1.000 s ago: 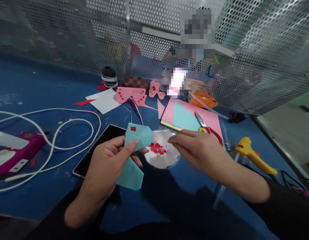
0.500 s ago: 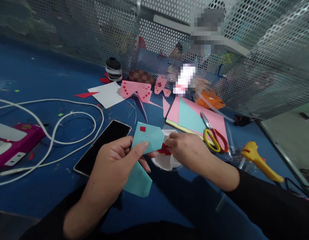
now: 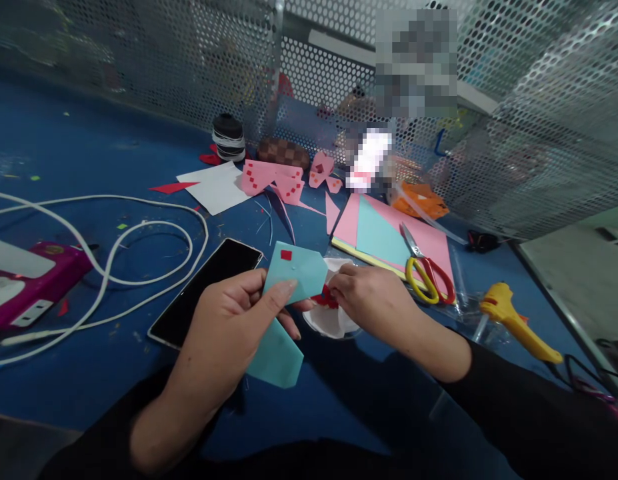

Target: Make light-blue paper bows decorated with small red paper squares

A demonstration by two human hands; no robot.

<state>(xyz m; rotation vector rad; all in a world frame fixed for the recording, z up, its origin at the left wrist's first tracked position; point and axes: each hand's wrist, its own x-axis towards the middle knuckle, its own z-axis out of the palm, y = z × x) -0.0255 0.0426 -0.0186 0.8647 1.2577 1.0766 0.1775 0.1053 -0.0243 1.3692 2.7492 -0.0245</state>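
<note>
My left hand (image 3: pixel 239 320) pinches a light-blue paper cutout (image 3: pixel 301 267) between thumb and fingers. One red square (image 3: pixel 286 255) sits on its upper wing, while the lower wing (image 3: pixel 276 360) hangs below my fingers. To the right, my right hand (image 3: pixel 371 297) reaches into a small round dish (image 3: pixel 346 325) lined with white. Its fingertips are pressed together at the red paper bits (image 3: pixel 325 297) in the dish. Whether a bit is between them is hidden.
Behind are pink paper butterflies (image 3: pixel 273 179), coloured sheets (image 3: pixel 381 230) with scissors (image 3: pixel 423 267) on top, a thread spool (image 3: pixel 227 139) and a lit phone (image 3: pixel 369 160). A dark phone (image 3: pixel 206 290), white cable (image 3: pixel 206 233) and magenta device (image 3: pixel 43 280) lie left; a yellow glue gun (image 3: pixel 519 320) lies right.
Both hands stay almost in place. The view shifts very slightly; my right fingertips remain at the dish and the blue cutout remains in my left hand.
</note>
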